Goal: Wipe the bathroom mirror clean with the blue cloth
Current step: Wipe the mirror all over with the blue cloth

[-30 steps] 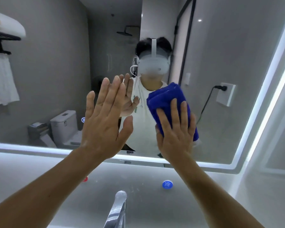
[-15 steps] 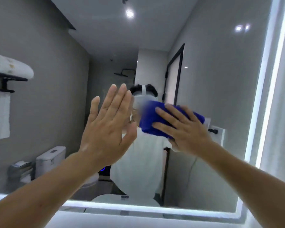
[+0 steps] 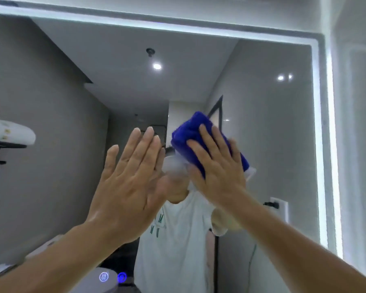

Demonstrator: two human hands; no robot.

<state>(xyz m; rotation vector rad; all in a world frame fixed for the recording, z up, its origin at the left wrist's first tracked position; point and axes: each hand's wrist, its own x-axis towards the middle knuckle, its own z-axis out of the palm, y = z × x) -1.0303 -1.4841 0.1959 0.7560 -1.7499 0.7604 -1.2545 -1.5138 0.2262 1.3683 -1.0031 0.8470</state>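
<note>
The bathroom mirror [image 3: 262, 123] fills the view, with a lit strip along its top and right edges. A folded blue cloth [image 3: 187, 137] lies flat on the glass near the middle. My right hand [image 3: 216, 168] presses it against the mirror with straight, spread fingers. My left hand [image 3: 129, 178] is held up flat beside it on the left, fingers straight and together, palm toward the glass. I cannot tell whether it touches the mirror. The reflection of a person in a white shirt shows behind both hands.
Two glowing touch icons [image 3: 112, 277] sit low on the mirror. The reflection shows a towel rack [image 3: 6, 140] at the left and a wall socket [image 3: 280, 208] at the right. A white wall [image 3: 359, 144] borders the mirror on the right.
My view has tilted upward, so the mirror's top edge shows and the basin and tap have dropped out. My right hand has swept the cloth up the glass. My left hand stays raised flat.
</note>
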